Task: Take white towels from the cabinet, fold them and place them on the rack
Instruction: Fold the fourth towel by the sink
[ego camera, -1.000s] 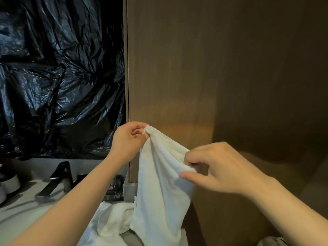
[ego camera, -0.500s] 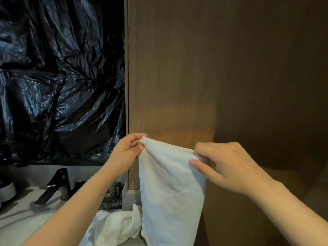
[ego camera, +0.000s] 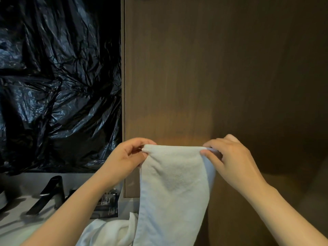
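We hold white towel (ego camera: 174, 189) up by top edge.
L hand (ego camera: 126, 159) & R hand (ego camera: 229, 162) each pinch a top corner; it hangs flat.

No text, brand, number or sign can be read here. The only print in view is on the dark packets (ego camera: 108, 204) standing on the counter (ego camera: 12, 225), at about eight o'clock from the middle of the view. It is a few rows of pale lettering, too small and blurred to make out.
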The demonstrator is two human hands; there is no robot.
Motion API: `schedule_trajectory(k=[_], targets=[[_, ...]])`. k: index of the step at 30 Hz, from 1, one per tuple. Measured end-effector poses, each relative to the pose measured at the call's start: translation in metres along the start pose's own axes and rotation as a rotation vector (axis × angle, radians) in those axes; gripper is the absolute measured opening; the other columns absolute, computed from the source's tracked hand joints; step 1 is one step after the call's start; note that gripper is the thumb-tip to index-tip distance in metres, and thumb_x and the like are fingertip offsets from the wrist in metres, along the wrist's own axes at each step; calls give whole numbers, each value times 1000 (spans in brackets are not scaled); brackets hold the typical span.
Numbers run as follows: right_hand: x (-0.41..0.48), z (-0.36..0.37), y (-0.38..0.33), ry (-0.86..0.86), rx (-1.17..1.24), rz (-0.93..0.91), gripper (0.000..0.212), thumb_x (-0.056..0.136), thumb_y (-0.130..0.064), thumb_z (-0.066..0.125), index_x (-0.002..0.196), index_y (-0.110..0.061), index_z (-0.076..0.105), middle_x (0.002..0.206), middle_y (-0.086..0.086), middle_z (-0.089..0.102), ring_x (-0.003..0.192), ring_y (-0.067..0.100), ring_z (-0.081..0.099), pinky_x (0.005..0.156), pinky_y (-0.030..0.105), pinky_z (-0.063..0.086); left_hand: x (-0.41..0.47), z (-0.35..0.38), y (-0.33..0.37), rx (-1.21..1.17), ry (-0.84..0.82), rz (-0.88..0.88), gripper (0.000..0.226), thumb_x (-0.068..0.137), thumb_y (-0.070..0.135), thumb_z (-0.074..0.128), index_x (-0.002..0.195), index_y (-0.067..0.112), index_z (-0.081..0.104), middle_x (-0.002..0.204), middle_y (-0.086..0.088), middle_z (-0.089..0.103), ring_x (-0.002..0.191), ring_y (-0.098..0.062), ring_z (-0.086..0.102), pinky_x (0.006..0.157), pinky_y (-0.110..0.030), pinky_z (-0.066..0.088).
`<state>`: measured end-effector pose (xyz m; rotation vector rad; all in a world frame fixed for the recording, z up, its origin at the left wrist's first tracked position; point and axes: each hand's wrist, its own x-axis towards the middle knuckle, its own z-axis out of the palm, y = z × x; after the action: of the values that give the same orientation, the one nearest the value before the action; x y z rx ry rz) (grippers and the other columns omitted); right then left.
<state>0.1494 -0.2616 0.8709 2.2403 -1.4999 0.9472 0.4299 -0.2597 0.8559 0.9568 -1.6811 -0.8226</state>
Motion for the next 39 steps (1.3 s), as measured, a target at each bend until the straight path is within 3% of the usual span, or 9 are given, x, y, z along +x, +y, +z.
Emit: schedule_trajectory(k=[3,10,16,23,26,28,32,35,39], targets=[[-3,0,-2,47,48,7,20,90,-39,58,98,-25,71,92,-15,60,91,5,52,74,9,35,-3,-6,2,27,-1,15,30,90,-2,59,106,20,71,103,0,72,95,-25,66,83,-39,56],[-5,3,-11,83,-3,-14,38,89,-41,47,103,-18,74,93,-3,69,89,7,48,73,20,39,-16,-12,6,17,-27,37,26,90,0,61,107,17,70,101,-5,72,94,-23,68,83,-35,57],[-10,6,-17,28,-12,-32,39,93,-42,37,96,-21,69,87,-15,57,87,6,49,68,10,35,-23,-12,5,-64,121,-45,13,89,1,63,98,10,67,89,-9,72,77,-19,65,71,-25,56],[-27,16,-34,-65,-2,71,41,89,-71,28,86,-36,49,100,-18,42,97,2,38,69,8,31,-36,1,11,-234,224,-33,28,85,0,66,109,12,57,82,-17,71,66,-17,64,59,-24,52],[-27,15,-46,-120,38,50,52,90,-76,21,106,-38,54,111,-24,45,111,0,45,99,20,37,-35,9,16,-263,261,-8,26,84,0,68,104,10,55,79,-16,71,61,-16,62,56,-22,50],[-25,12,-54,-149,48,24,65,87,-80,15,126,-43,50,124,-26,49,127,1,43,119,33,14,-34,13,20,-248,263,0,26,82,2,70,101,10,54,81,-16,72,64,-18,65,59,-24,52],[-19,11,-73,-197,241,33,73,81,-81,16,143,-47,33,139,-32,34,134,-5,28,111,26,24,-33,20,28,-239,253,34,27,82,2,71,99,8,51,83,-21,71,70,-26,63,64,-25,52],[-18,16,-85,-99,351,5,46,91,-63,20,111,-39,54,104,-29,50,101,-7,50,80,6,37,-35,21,33,-230,275,62,27,81,4,72,98,7,51,79,-16,72,70,-27,62,64,-24,52],[-17,19,-87,47,332,-29,33,102,-44,26,82,-29,46,80,-19,46,79,4,50,67,16,33,-45,17,30,-169,233,26,39,74,25,79,104,17,55,85,-9,74,80,-33,69,76,-32,56]])
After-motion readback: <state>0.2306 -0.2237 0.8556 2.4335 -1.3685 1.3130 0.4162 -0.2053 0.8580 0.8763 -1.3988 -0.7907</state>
